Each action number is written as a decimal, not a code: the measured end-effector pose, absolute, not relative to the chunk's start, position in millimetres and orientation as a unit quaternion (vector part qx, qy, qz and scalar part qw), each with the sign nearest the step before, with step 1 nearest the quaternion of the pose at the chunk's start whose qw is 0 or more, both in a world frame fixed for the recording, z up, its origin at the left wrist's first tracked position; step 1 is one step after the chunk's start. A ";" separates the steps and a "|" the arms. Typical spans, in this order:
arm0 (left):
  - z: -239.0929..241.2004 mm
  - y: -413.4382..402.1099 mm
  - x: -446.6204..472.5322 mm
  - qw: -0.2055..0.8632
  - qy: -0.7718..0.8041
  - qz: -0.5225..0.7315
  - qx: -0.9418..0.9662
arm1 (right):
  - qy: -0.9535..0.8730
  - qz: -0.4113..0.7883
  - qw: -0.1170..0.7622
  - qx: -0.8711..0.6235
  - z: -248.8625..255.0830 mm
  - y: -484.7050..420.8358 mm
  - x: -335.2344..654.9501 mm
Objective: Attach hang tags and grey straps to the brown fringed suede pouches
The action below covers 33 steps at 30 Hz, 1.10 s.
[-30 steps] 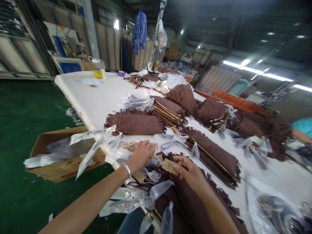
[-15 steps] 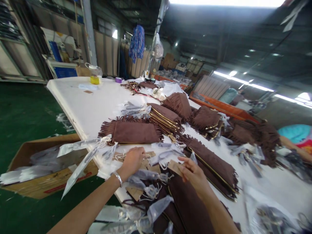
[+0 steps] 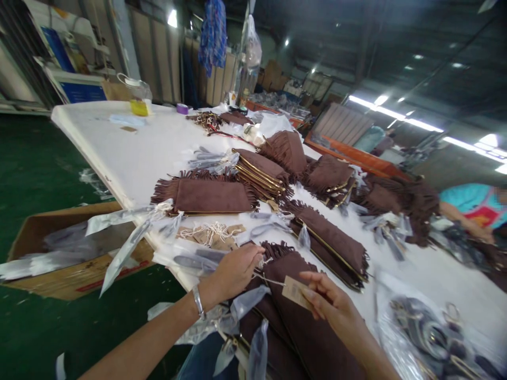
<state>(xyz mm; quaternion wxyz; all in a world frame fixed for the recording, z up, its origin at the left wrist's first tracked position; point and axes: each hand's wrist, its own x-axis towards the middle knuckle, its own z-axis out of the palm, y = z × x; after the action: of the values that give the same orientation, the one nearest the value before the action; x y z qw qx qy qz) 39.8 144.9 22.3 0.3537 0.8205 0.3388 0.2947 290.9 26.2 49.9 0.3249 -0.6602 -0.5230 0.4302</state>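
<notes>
In my right hand (image 3: 335, 303) a tan paper hang tag (image 3: 295, 292) is pinched between thumb and fingers. A white string (image 3: 270, 279) runs from its end to my left hand (image 3: 233, 272), whose fingertips are closed on it. Both hands hover over a dark brown fringed pouch (image 3: 312, 338) with a gold zip, at the table's near edge. Clear plastic wrapping (image 3: 259, 338) hangs from the pouches there. Beyond my left hand lies a pile of tan tags (image 3: 214, 235) with white strings.
More fringed brown pouches (image 3: 214, 197) lie in stacks across the white table (image 3: 99, 129). A cardboard box (image 3: 43, 282) of plastic stands at the left. Straps with metal hooks (image 3: 431, 332) sit in plastic at the right. Another person's arm (image 3: 467, 221) reaches in at the far right.
My left hand has moved from the tag pile to the right and now grips the string, which is drawn out straight. My right hand still holds the tag. The camera view has shifted.
</notes>
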 end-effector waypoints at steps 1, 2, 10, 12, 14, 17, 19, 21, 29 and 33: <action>18.7 142.4 36.6 0.340 0.356 0.287 0.822 | -0.523 0.421 0.314 -0.671 48.7 18.1 296.4; 15.0 139.9 32.7 0.329 0.369 0.277 0.824 | -0.523 0.412 0.303 -0.682 46.9 9.8 302.5; 6.3 115.9 19.7 0.317 0.388 0.220 0.837 | -0.521 0.338 0.212 -0.755 23.7 -44.4 358.3; 10.5 108.5 21.4 0.310 0.388 0.231 0.836 | -0.548 0.293 0.177 -0.763 24.1 -50.1 366.4; 15.5 98.2 21.6 0.289 0.379 0.254 0.841 | -0.585 0.200 0.147 -0.772 29.1 -49.2 364.2; 19.8 79.7 17.6 0.242 0.350 0.272 0.863 | -0.635 0.045 0.133 -0.760 39.5 -33.1 336.1; 18.5 70.2 13.0 0.215 0.331 0.252 0.883 | -0.667 0.027 0.147 -0.730 42.9 -14.8 305.5; 13.9 67.1 8.5 0.199 0.325 0.230 0.896 | -0.691 0.063 0.162 -0.701 39.9 4.4 274.3; -6.6 102.4 10.3 0.197 0.340 0.255 0.884 | -0.702 0.137 0.185 -0.674 11.1 28.6 234.9; -12.2 97.9 10.7 0.137 0.416 0.290 0.851 | -0.709 0.177 0.219 -0.646 27.3 17.5 230.5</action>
<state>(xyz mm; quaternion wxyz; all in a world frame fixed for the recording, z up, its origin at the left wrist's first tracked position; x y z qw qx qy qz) 10.7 97.9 -12.2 0.1370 0.8510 0.4162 0.2896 230.5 17.5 27.3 0.2190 -0.6464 -0.7091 0.1770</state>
